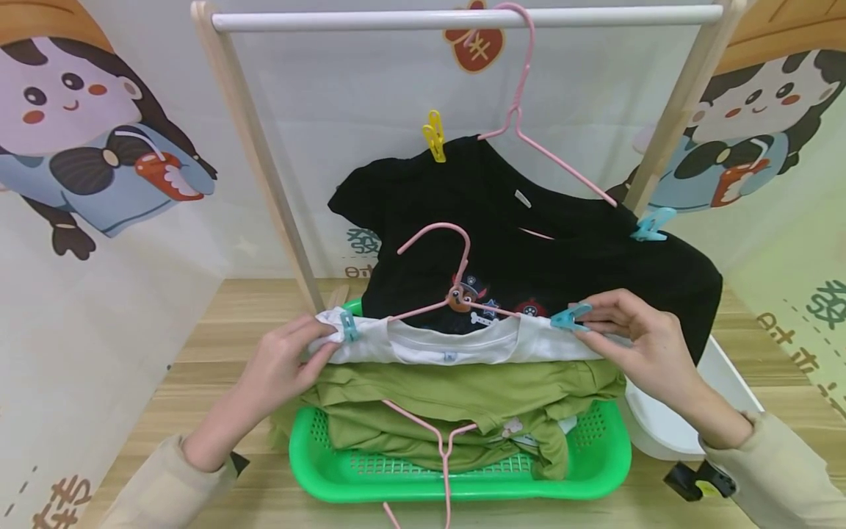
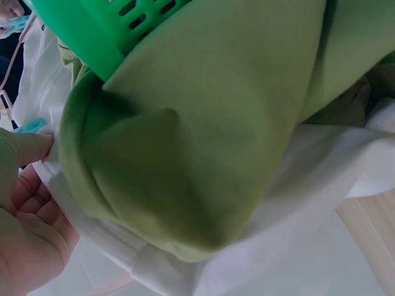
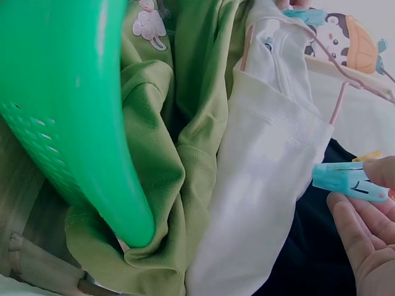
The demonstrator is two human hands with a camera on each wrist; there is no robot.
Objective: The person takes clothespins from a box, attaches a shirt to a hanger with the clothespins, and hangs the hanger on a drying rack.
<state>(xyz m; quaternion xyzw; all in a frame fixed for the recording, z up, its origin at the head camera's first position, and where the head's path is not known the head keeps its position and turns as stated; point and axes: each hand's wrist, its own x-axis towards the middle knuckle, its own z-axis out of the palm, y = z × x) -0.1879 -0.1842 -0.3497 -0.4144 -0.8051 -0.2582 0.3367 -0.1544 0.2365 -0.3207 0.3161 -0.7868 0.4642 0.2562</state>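
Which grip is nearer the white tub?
Right. In the head view, the right grip, pinching a blue clip, is just above the tub; the left grip, pinching the white shirt, is far left of the tub.

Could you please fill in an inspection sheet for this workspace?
Surface: wood-grain table, partly covered.
Job's things: white shirt on a pink hanger, blue clip at one shoulder, teal clip at the other.
Clutter: olive clothing and a second pink hanger at the green basket; white container beside it.
Hands: left hand pinches the white shirt; right hand pinches the blue clip.
Cables: nothing seen.
Surroundings: black shirt hanging from white rail; cartoon-printed walls.
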